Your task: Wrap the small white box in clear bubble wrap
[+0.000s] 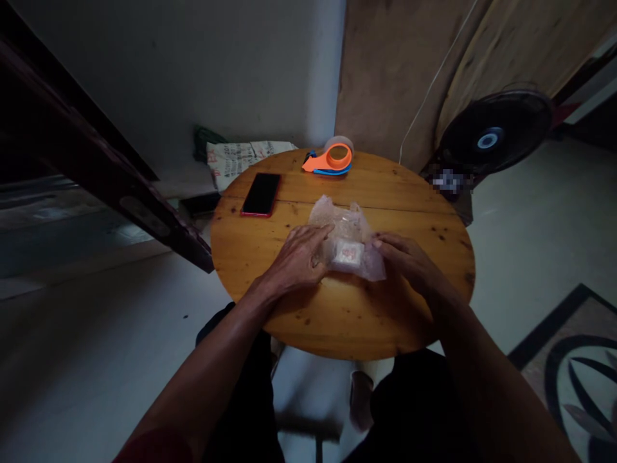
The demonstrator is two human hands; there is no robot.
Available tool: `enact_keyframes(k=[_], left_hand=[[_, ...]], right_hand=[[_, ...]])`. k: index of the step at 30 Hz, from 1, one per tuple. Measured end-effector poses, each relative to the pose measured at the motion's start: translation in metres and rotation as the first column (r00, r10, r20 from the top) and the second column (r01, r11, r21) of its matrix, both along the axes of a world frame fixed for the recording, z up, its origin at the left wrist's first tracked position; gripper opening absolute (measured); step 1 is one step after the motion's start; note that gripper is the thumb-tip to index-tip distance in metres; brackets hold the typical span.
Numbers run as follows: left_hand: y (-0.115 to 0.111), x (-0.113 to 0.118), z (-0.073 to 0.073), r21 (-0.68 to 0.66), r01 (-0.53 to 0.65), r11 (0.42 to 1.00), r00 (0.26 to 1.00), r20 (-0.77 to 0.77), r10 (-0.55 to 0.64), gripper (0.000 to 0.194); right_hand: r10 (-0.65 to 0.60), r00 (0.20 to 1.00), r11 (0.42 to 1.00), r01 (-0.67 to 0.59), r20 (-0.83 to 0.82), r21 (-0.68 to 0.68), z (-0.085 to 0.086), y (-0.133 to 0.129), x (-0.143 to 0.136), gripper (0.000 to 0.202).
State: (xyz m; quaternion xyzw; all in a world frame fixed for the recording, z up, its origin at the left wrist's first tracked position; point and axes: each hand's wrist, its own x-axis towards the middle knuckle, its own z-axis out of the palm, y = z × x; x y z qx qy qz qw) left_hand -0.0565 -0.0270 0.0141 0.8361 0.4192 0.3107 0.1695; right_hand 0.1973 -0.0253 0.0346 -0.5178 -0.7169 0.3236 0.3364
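Observation:
A sheet of clear bubble wrap (369, 262) lies on the round wooden table in front of me, partly folded round a small white box (348, 253) with a reddish mark on its top. My left hand (303, 254) grips the wrap's left side, fingers bent over it and thumb low beside the box. At the opposite edge, the fingers of my right hand (409, 258) close on the wrap near its upper right part. The undersides of both hands are hidden.
An orange and blue tape dispenser (332, 159) stands at the table's (332, 328) far edge. A phone (261, 194) with a red edge lies at the left. Beyond are a printed sack (236, 157) and, to the right, a dark fan (496, 132).

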Motion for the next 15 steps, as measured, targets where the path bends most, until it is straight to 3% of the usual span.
enact_keyframes(k=[3, 9, 15], left_hand=[[0.0, 0.0, 0.001, -0.024, -0.031, 0.999, 0.999, 0.028, 0.032, 0.069], [0.001, 0.001, -0.003, -0.039, -0.081, 0.996, 0.997, 0.013, 0.082, 0.059], [0.001, 0.0, 0.0, -0.03, -0.058, 0.998, 0.998, -0.03, 0.057, 0.064]], right_hand=[[0.016, 1.0, 1.0, -0.016, -0.001, -0.02, -0.007, 0.0, 0.002, 0.022], [-0.1, 0.994, 0.991, 0.103, 0.039, -0.086, -0.015, -0.002, 0.007, 0.031], [0.061, 0.99, 0.994, -0.072, -0.124, -0.086, 0.001, -0.012, 0.014, 0.022]])
